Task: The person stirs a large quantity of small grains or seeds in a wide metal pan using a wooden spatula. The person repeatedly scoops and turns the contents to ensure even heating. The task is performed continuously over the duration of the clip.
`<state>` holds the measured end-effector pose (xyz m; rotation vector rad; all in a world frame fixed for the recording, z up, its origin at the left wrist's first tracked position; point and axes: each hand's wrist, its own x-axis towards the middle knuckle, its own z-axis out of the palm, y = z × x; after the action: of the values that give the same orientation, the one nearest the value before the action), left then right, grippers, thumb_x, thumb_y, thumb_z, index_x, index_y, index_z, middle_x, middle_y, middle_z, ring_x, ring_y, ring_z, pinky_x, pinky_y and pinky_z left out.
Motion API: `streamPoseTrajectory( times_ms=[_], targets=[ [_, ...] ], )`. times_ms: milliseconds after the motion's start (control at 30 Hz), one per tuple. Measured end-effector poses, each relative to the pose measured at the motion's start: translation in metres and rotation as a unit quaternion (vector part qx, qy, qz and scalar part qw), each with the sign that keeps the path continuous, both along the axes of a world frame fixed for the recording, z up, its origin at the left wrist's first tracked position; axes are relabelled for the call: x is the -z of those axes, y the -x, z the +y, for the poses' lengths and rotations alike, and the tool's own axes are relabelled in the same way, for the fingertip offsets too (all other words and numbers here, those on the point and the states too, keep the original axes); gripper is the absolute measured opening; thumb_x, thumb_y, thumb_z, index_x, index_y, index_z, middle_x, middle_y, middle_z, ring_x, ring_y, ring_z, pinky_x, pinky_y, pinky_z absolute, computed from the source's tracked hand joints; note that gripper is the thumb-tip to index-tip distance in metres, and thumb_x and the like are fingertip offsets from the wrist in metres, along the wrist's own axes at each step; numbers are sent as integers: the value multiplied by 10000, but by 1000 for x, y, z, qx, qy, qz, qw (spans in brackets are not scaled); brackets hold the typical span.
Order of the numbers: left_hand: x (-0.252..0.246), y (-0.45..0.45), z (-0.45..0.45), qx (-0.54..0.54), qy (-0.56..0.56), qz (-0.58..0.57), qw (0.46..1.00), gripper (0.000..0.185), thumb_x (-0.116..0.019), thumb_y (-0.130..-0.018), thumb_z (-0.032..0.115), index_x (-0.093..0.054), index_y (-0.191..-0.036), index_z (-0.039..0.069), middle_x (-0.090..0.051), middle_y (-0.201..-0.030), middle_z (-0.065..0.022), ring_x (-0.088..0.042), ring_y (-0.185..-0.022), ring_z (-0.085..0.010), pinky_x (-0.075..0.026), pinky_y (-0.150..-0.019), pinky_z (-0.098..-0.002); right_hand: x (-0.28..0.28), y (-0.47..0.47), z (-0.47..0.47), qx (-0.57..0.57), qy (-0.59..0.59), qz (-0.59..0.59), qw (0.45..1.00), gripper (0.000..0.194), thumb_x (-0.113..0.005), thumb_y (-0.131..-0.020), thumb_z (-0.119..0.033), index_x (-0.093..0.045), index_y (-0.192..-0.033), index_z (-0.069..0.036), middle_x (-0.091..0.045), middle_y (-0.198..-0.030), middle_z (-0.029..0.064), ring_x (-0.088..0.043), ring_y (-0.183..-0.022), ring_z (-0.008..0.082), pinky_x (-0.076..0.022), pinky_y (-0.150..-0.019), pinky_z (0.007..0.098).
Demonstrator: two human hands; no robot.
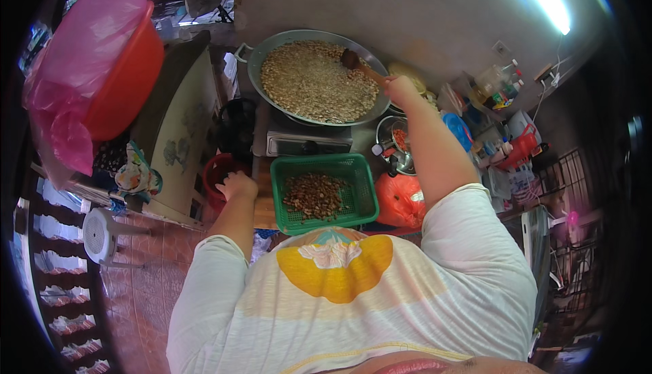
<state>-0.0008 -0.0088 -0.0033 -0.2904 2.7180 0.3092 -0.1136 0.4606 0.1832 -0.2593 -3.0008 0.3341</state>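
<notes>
My right hand [401,91] grips the handle of a wooden ladle [368,71]. The ladle's dark head rests at the right side of a wide metal wok [254,76], full of nuts or beans [310,81] in bubbling liquid, likely oil. Under the wok is a gas stove [308,142] with a front knob. My left hand [238,186] lies over the rim of a red plastic bucket [211,183], its fingers apart and nothing visible in them. Between my arms, a green perforated plastic basket [364,170] holds browned nuts or beans [313,195].
Right of the basket are an orange-red plastic bag [400,198] and a metal bowl [405,162] with orange bits. Bottles [504,81] and containers crowd the right wall. At left stand an orange tub [127,76] with pink plastic sheeting [86,63] and a white stool [99,236].
</notes>
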Motion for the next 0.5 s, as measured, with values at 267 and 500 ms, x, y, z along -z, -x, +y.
streamPoseTrajectory(
  times_ms=[267, 500],
  targets=[
    [0, -1, 0, 1, 5, -3, 1000, 474, -486, -960, 273, -559, -1391, 91, -511, -1476, -139, -472, -1385, -314, -226, -1175, -621, -40, -34, 39, 59, -66, 47, 995, 329, -605, -944, -213, -710, -1226, -79, -733, -1062, 188, -711, -953, 328, -540, -855, 412],
    [-2, -3, -2, -9, 4, -12, 1000, 475, -489, -961, 278, -559, -1393, 92, -506, -1482, -138, -464, -1394, -312, -225, -1179, -618, -12, -26, 33, 42, -99, -21, 994, 338, -616, -919, -218, -710, -1235, -146, -727, -1091, 164, -695, -989, 357, -540, -875, 434]
  ],
)
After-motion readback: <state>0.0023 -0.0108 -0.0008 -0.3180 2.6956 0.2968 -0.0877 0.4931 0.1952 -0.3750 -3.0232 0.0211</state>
